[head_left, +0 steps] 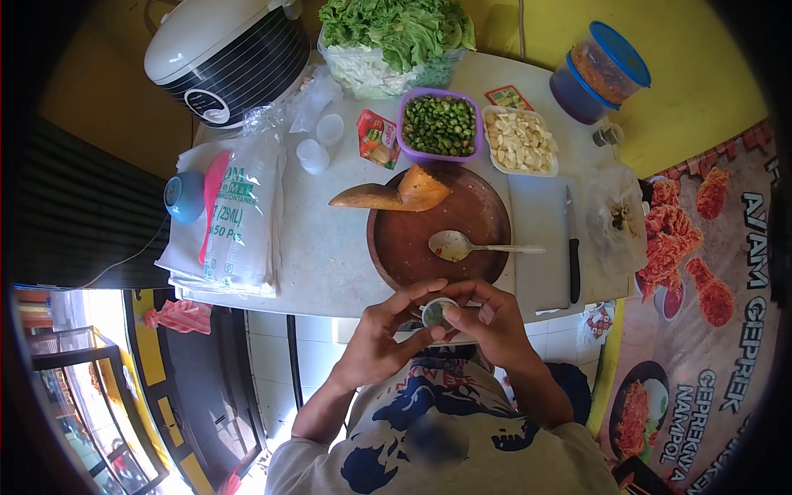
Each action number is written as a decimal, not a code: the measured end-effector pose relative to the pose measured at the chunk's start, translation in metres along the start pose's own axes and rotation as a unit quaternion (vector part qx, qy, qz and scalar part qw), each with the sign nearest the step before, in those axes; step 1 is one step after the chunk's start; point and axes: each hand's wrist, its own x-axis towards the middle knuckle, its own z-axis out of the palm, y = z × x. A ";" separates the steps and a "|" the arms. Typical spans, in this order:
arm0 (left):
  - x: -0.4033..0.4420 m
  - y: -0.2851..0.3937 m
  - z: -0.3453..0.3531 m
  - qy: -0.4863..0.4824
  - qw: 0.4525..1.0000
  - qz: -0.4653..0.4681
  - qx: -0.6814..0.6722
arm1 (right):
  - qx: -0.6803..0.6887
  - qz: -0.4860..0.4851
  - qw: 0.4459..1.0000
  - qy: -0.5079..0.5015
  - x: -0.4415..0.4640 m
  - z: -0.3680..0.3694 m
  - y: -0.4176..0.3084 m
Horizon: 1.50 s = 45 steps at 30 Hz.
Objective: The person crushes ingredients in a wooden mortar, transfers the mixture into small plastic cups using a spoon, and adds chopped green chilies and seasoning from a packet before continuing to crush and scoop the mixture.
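Note:
My left hand (386, 337) and my right hand (493, 323) meet at the table's near edge, fingers closed around a small clear plastic cup (435, 313). Both thumbs press at its rim; what is inside is too small to make out. Just beyond my hands sits a round wooden mortar (404, 256). Inside it lies a metal spoon (450, 246) with bits of food on its bowl. A curved wooden pestle (375, 196) rests across the mortar's far left rim.
A knife (573, 256) lies on a white cutting board (536, 239) at right. Chopped green chillies (439, 124) and peeled garlic (521, 140) fill tubs behind. At left are plastic bags (239, 223), small cups (313, 155) and a rice cooker (235, 62). Lettuce (396, 33) stands at the back.

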 end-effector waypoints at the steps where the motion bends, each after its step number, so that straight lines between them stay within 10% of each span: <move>1: 0.000 0.000 0.000 -0.003 1.000 -0.002 0.018 | 0.007 0.009 1.000 0.001 -0.001 -0.001 0.001; 20: -0.003 -0.008 -0.015 0.078 0.932 0.164 0.313 | -0.098 -0.012 0.995 0.000 -0.002 0.004 0.005; 29: 0.033 0.020 -0.115 0.225 0.885 0.100 0.395 | -0.109 -0.050 0.992 0.028 -0.005 -0.014 -0.001; 45: 0.071 0.008 -0.154 0.261 0.840 0.094 0.467 | 0.125 -0.016 0.972 0.198 -0.022 -0.070 0.026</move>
